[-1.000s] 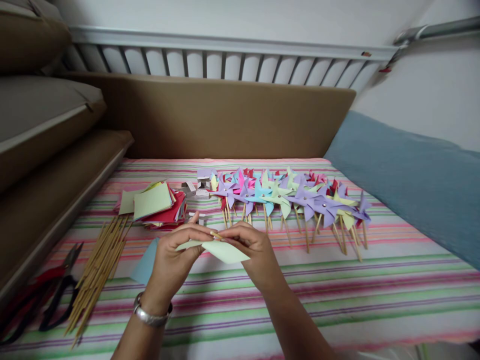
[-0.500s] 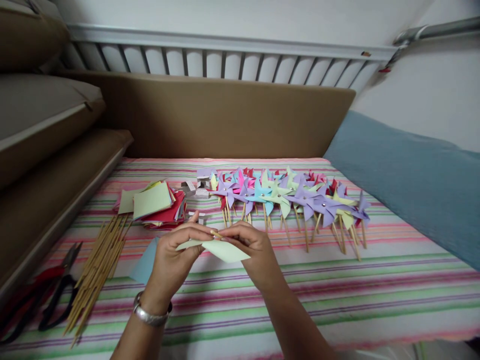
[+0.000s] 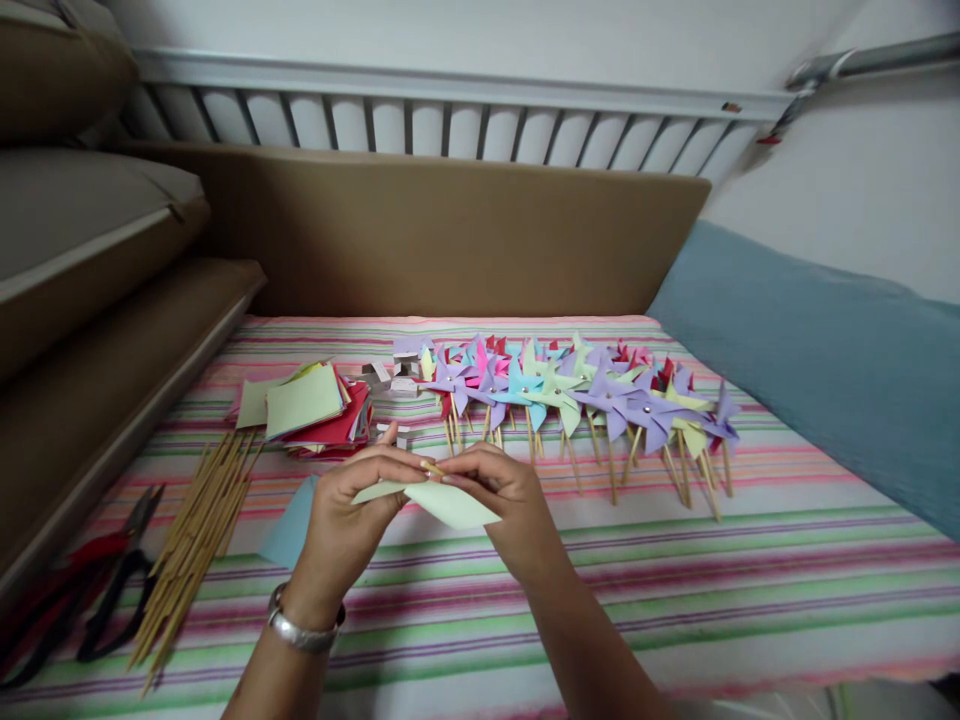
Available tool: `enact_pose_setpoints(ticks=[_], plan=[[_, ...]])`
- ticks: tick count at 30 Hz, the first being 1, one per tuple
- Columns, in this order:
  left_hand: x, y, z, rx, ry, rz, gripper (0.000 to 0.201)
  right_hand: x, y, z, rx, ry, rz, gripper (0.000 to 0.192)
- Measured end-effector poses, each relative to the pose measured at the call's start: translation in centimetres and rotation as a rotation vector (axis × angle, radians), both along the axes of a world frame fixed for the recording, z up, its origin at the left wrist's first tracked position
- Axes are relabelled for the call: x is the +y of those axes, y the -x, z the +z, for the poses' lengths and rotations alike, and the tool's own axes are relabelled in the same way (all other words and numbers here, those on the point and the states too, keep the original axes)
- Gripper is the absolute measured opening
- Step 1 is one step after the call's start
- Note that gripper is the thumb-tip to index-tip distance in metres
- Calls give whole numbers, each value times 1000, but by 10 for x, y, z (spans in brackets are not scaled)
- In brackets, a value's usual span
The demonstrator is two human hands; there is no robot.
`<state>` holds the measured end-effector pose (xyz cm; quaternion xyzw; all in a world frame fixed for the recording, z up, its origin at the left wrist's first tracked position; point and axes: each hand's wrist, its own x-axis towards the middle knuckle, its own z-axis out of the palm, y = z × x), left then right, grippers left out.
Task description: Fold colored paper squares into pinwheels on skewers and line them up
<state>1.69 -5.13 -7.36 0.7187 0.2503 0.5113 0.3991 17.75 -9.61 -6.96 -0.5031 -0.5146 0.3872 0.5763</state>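
Note:
Between my two hands, above the striped cloth, is a pale green paper pinwheel (image 3: 456, 505) with curved blades. My left hand (image 3: 360, 495) has its fingers closed on the pinwheel's left side. My right hand (image 3: 499, 485) pinches it from the other side. The tip of a wooden stick (image 3: 432, 468) shows at the middle, where the fingertips of both hands meet; the rest of it is hidden. A light blue paper sheet (image 3: 291, 525) lies on the cloth beside my left wrist.
Finished pinwheels (image 3: 555, 390) in several colours lie at the centre right. Coloured paper sheets (image 3: 304, 405) are stacked at the left, by small open boxes (image 3: 401, 375). Wooden sticks (image 3: 191, 550) and black-handled scissors (image 3: 124, 575) lie nearer. Brown cushions (image 3: 97, 400) border the left side.
Almost nothing differs. Both hands stay in place on the pale green pinwheel, with only a very slight shift of the fingertips and the stick's tip.

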Motion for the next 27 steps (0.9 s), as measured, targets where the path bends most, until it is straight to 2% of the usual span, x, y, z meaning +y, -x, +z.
enact_pose_setpoints(ticks=[27], plan=[[-1,-2,1,34,9,29,11,0,1,-3,12,39,-21,10]])
